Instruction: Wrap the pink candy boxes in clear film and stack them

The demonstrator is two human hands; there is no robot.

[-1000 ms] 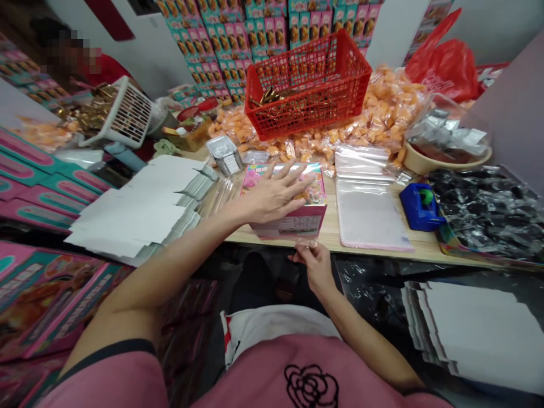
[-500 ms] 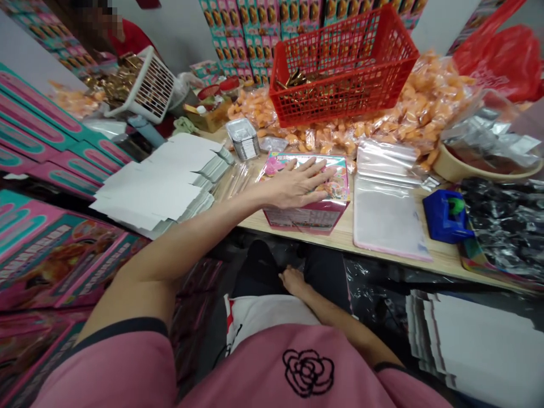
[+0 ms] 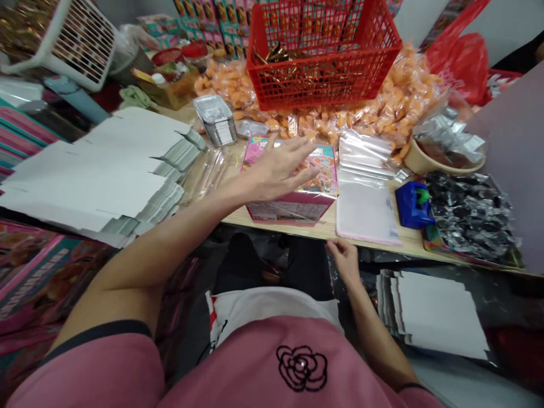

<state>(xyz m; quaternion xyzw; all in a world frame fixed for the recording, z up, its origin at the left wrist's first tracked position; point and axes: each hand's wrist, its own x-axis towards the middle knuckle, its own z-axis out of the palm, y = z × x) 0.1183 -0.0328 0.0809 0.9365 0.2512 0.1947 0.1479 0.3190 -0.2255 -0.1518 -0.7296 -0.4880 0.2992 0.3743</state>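
A pink and teal printed box (image 3: 326, 164) in shiny clear wrap sits at the table's front edge. My left hand (image 3: 283, 169) is over its top, fingers spread and holding nothing; whether the palm touches the wrap is unclear. Near the table edge, right of my knees, my right hand (image 3: 343, 258) has its fingers curled together; anything inside them is too small to make out. Just beyond that hand lies a stack of clear plastic bags (image 3: 368, 204). Behind the box stand nested foil trays (image 3: 216, 120).
Flat white cartons (image 3: 93, 170) cover the left side. A red basket (image 3: 318, 79) stands on orange wrapped packets (image 3: 410, 79) at the back. To the right are a blue tape dispenser (image 3: 411, 207), a beige bowl (image 3: 442, 164) and black packets (image 3: 471, 218). More cartons (image 3: 437, 311) lie lower right.
My right hand has risen from between my knees to the table edge at the right. My left hand's fingers have shifted over the box. The view has turned to the right.
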